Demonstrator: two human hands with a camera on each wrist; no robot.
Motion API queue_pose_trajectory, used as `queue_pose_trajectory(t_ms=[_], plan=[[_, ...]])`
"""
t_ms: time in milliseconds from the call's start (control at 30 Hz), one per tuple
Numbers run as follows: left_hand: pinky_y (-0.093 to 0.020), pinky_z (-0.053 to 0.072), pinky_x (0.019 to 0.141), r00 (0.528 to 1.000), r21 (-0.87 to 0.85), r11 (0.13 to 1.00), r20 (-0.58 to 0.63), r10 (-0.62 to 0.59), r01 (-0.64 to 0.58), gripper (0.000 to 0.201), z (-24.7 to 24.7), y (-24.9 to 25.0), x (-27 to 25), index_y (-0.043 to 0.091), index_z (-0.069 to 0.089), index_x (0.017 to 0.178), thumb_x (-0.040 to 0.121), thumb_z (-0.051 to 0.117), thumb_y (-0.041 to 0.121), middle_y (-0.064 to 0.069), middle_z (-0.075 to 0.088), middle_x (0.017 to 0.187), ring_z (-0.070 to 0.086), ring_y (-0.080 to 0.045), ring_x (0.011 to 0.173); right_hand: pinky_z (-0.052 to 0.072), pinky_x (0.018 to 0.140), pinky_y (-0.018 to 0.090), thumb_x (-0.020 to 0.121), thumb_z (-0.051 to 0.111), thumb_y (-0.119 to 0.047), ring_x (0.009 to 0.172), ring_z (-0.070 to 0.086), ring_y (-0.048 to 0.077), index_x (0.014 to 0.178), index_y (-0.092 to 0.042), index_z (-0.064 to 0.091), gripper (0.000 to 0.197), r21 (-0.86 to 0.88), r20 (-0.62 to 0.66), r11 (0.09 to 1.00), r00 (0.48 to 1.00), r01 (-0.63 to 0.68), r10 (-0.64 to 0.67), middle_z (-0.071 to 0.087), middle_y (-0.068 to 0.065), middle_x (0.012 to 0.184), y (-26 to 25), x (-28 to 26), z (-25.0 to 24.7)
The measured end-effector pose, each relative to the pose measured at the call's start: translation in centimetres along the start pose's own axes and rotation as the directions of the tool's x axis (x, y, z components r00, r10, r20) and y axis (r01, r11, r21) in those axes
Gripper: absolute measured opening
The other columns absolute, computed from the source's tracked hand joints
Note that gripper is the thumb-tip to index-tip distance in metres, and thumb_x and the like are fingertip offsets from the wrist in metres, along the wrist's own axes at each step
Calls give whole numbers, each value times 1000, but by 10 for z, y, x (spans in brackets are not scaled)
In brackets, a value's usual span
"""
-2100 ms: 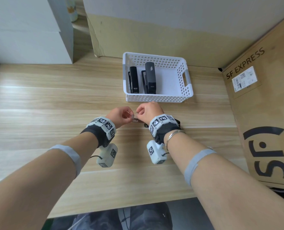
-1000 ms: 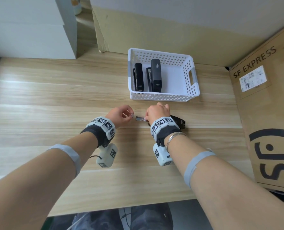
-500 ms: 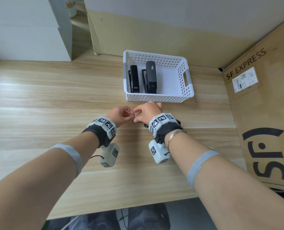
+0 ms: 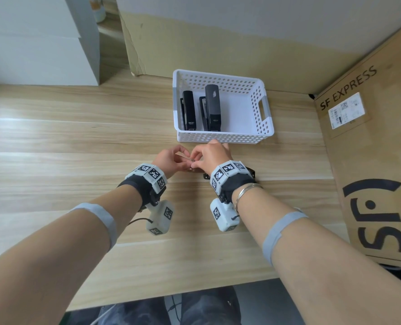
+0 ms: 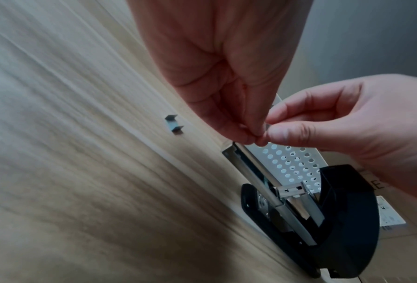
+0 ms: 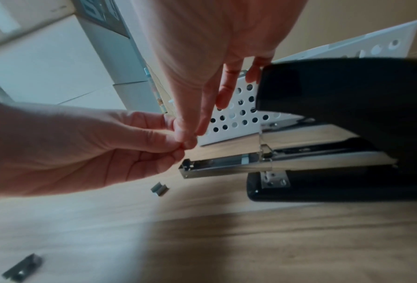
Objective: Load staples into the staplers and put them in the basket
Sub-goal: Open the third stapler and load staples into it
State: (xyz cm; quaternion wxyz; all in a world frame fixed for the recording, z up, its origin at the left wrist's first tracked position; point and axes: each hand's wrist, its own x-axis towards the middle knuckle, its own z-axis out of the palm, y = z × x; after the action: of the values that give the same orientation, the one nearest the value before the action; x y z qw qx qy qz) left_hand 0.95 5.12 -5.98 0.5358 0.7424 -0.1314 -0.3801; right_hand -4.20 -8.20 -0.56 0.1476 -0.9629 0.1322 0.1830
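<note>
Wood desk [image 4: 54, 141], cardboard behind. Open stapler [image 6: 323, 172] lies before basket [image 4: 262, 109], channel bare. Left hand [image 4: 169, 158] and right hand [image 4: 208, 156] both pinch staple strip, hidden between fingertips. Advice: align strip legs-down over channel, seat gently.

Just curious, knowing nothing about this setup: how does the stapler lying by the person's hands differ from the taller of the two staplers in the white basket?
The stapler on the table is hinged open, its metal staple channel bare; the taller basket stapler is closed.
The open one lies on the wooden table in front of the basket; the closed one rests inside it.
The open one's cover looks glossy black, the closed one's dark grey.
Neither is touched by the hands.
</note>
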Motion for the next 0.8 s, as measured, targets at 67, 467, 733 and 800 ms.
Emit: queue_pose_trajectory(t_ms=[67,467,733,800], plan=[[-7,55,62,1000,3,1000,20,-1,1,26,-1,3,0,24,53,77,81,65,1,17,70,52,65,8,52,27,98,32,81,71,-34,116,45,13,99,-30,70,19,3,4,1000,1000,-2,2,41,-23,62,0,-1,-2],[-27,42,66,987,403,911,-160,-20,84,25,-17,-8,3,17,59,88,79,52,-5,2,54,90,51,-18,76,29,104,32,90,61,-34,114,45,24,109,-26,70,22,-180,98,984,995,6,12,56,5,113,-2,-7,3],[-25,44,91,992,588,804,-123,-17,86,34,-21,-14,-4,9,63,109,76,59,2,-12,53,109,60,-27,94,29,100,30,90,61,-34,109,44,24,106,-25,72,22,-200,60,980,998,6,6,56,3,114,-5,-7,10],[-28,44,92,991,601,795,-131,-6,84,32,-22,-15,-4,8,63,108,77,61,4,-14,53,111,59,-29,93,29,100,29,89,61,-35,109,43,22,106,-26,73,22,-228,69,974,998,12,4,57,2,114,-5,-7,11]])
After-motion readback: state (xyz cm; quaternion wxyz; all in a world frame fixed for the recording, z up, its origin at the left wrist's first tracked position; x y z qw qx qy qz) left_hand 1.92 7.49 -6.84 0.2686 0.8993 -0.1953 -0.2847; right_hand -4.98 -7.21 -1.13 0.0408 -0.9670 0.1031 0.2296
